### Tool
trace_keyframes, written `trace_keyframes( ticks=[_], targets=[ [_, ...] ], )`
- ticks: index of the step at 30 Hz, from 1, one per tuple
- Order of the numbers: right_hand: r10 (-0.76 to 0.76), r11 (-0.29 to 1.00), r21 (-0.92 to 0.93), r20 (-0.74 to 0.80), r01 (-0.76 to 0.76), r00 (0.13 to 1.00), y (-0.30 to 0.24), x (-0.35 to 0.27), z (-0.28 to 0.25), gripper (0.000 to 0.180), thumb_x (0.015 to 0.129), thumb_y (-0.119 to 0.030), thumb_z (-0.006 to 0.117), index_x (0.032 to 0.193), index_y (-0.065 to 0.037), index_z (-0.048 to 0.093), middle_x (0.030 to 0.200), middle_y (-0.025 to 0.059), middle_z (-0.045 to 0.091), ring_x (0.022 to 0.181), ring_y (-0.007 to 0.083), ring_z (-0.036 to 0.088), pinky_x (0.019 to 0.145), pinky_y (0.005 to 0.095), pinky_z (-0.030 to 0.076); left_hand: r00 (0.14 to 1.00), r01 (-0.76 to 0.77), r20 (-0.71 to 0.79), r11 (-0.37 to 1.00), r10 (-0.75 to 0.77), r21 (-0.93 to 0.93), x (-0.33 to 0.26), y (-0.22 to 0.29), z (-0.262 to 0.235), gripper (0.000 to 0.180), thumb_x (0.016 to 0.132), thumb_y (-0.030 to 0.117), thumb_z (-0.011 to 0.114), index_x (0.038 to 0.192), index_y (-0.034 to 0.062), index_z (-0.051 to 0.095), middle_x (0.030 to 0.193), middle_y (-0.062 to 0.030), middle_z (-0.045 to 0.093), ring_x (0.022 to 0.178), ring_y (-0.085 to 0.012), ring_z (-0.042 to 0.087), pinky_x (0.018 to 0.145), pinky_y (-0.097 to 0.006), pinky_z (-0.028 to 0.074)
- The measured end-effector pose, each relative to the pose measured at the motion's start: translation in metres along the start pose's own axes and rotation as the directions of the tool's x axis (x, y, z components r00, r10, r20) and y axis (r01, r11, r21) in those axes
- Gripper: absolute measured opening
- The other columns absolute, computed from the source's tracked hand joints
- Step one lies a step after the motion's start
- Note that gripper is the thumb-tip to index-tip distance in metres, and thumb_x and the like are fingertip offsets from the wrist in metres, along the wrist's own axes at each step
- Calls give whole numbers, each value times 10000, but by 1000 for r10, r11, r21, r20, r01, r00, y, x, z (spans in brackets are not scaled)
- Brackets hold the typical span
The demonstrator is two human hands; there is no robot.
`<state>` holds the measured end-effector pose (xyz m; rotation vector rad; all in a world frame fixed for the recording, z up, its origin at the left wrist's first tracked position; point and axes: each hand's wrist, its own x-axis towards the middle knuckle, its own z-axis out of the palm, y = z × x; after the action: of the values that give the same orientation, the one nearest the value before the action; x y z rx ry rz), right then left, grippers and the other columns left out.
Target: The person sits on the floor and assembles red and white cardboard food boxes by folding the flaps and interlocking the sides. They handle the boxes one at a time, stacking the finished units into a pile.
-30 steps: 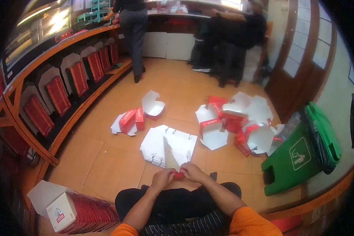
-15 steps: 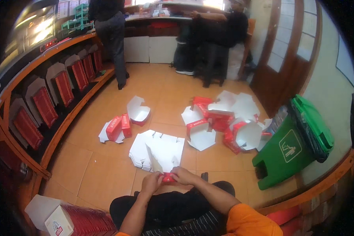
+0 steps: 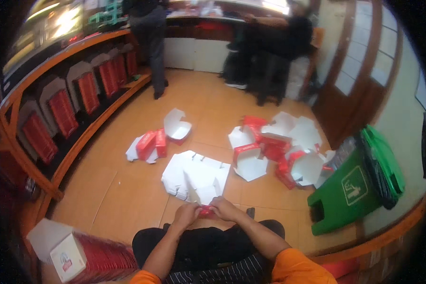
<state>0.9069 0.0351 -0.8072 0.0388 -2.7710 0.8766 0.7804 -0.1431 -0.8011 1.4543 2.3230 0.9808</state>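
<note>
Both hands meet over my lap on one red-and-white cardboard box blank (image 3: 204, 195). My left hand (image 3: 186, 214) pinches its lower left edge. My right hand (image 3: 225, 208) presses the lower right edge, with a red flap showing between the fingers. The white panel of the blank stands up in front of my knuckles. Just beyond it on the wooden floor lies a stack of flat white blanks (image 3: 192, 171).
Folded red-and-white boxes (image 3: 278, 146) are piled to the right, two more (image 3: 152, 142) and an open box (image 3: 177, 126) to the left. A green bin (image 3: 359, 184) stands at right. A bundle of red blanks (image 3: 95, 261) sits by my left leg. People stand at the far counter.
The view has shifted slightly left and down. My hands stay together on the blank, working its lower edge; the white panel stands a little higher.
</note>
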Motion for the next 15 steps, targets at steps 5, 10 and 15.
trace_keyframes(
  ticks=[5, 10, 15],
  targets=[
    [19, 1000, -10, -3, -19, 1000, 0, -6, -4, 100, 850, -88, 613, 895, -16, 665, 869, 170, 613, 866, 367, 559, 812, 443, 449, 999, 27, 33, 1000, -27, 2, 1, 6, 11, 209, 882, 238, 631, 1026, 94, 677, 877, -170, 681, 823, -379, 650, 712, -457, 506],
    [59, 998, -2, -100, -60, 993, -6, -2, -9, 112, 872, -111, 611, 894, -16, 665, 870, 170, 610, 850, 360, 562, 781, 434, 456, 978, 57, -196, 997, -67, -55, -3, 6, 15, 235, 933, 274, 573, 1108, 124, 619, 820, -187, 669, 754, -397, 655, 653, -482, 511],
    [47, 998, 40, -166, -40, 985, -10, 2, -7, 134, 879, -119, 598, 886, -3, 664, 861, 182, 605, 854, 367, 551, 772, 434, 450, 996, 62, -68, 996, -58, 59, -2, 27, 11, 256, 962, 293, 522, 1101, 110, 634, 783, -212, 662, 713, -412, 646, 618, -504, 502]
  ],
)
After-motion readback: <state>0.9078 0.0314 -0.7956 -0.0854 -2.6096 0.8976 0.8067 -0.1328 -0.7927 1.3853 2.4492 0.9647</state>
